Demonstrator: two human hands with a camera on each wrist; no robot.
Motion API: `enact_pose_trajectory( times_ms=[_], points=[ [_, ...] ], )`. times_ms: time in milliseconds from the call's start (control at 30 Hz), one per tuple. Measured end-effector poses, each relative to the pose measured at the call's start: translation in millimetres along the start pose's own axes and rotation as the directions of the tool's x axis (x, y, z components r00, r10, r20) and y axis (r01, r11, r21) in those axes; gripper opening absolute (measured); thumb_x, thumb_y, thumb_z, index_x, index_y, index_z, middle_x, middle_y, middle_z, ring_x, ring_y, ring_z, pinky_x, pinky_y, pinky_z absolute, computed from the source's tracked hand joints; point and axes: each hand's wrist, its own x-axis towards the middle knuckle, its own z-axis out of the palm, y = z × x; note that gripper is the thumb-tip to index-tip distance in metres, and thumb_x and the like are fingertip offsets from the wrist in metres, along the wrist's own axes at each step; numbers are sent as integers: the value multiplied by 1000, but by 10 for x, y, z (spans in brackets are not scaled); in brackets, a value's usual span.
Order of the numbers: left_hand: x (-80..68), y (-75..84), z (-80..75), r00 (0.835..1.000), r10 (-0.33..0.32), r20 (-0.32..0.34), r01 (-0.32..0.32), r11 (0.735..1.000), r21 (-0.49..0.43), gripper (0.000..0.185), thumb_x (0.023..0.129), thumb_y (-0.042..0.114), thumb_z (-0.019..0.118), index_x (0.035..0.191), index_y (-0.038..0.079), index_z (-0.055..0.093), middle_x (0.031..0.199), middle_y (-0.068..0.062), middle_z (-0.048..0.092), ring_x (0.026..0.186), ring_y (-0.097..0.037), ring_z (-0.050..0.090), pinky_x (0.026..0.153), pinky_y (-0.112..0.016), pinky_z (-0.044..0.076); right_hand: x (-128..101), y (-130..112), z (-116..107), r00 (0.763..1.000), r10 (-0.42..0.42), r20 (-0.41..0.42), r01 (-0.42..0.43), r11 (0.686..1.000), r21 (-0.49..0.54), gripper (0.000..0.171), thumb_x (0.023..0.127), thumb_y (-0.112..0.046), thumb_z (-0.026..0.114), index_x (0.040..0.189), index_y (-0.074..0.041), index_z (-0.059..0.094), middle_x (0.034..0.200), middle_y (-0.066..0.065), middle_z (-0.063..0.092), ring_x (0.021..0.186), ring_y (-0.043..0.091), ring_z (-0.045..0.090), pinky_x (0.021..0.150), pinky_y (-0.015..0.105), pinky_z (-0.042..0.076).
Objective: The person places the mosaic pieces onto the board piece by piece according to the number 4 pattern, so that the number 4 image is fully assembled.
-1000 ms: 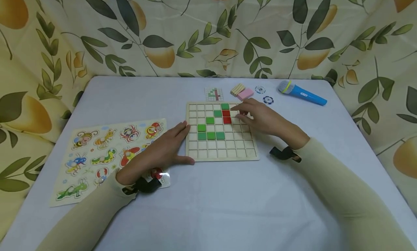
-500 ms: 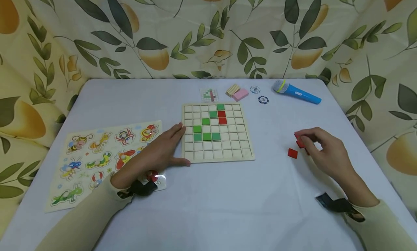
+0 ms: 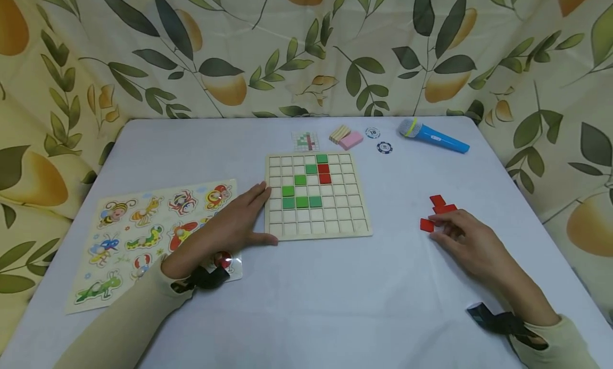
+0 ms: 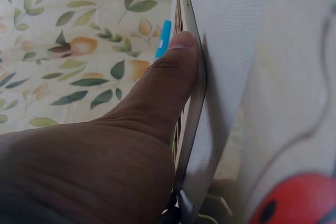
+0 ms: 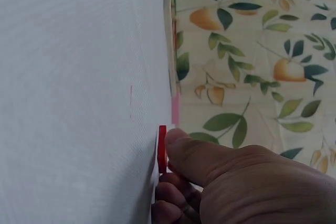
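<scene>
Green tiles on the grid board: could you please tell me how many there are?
6. One green tile is in the top row, one diagonally below-left, one below that, one further left, and two beside one underneath... correction: 7.

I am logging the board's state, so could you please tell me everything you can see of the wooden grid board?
The wooden grid board is a pale, square tray of small square cells lying flat on the table. Six green tiles and two red tiles fill cells; the other cells show bare. The left hand rests against its left edge, thumb along the rim. It touches nothing else.
</scene>
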Motion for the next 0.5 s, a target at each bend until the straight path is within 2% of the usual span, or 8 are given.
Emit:
enact_pose_trajectory(
  times_ms=[233,500],
  points=[
    [-7,-3,-16,1000,-11,1,11,1000,-6,123,85,66,82,171,6,19,182,-14,10,167,-38,20,130,-54,36,63,-48,1,999,-37,-19,36,999,-27,39,87,-6,86,123,-6,73,103,9,62,87,16,51,63,13,45],
    [-3,-6,3,1000,-1,0,1,1000,-5,123,84,66,82,171,7,18,182,-13,10,167,-37,20,130,-53,36,35,-64,5,1000,-8,9,8,1000,-7,39,86,-5,86,122,-5,69,105,10,60,89,19,53,64,13,47]
  ],
)
